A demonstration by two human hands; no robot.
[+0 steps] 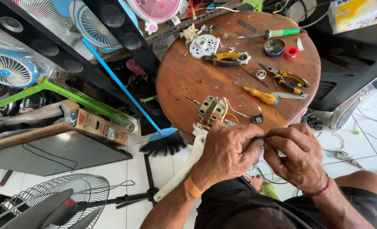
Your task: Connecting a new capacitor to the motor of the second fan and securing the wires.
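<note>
Head view showed 2 hands meeting at the near edge of the round brown wooden table (184, 80). Left hand (226, 150) was closed around the cream plastic fan housing (184, 169), which sloped down past the table edge. Right hand (296, 154) pinched narrowly against it; what it held could not be told. Bare metal fan motor with red and white wires (212, 109) lay just beyond the left knuckles. Yellow-handled screwdriver (260, 96) lay nearby.
</note>
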